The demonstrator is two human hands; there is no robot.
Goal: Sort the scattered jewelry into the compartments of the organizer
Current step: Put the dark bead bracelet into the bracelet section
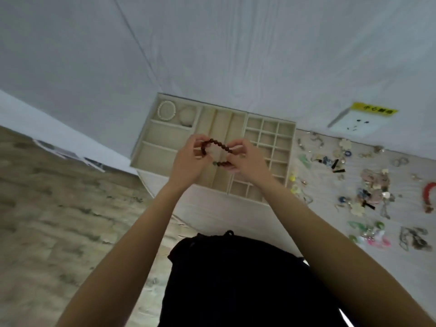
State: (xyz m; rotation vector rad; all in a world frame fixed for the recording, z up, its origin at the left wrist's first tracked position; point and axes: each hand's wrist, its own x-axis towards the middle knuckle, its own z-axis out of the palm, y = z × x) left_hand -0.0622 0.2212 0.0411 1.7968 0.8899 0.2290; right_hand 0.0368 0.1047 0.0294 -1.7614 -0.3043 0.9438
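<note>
Both hands up, dark reddish-brown beaded bracelet stretched between them!

Left hand pinches one end, right hand pinches the other, over the beige velvet-lined compartment organizer (a white pearl bracelet sits in its far-left section); scattered colourful jewelry lies to the right.

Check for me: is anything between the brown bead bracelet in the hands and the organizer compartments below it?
Nothing visible. The left hand and right hand hold the brown bead bracelet above the organizer, over its long middle compartments, which look empty. Two pale bracelets sit only in the far-left compartment.
</note>
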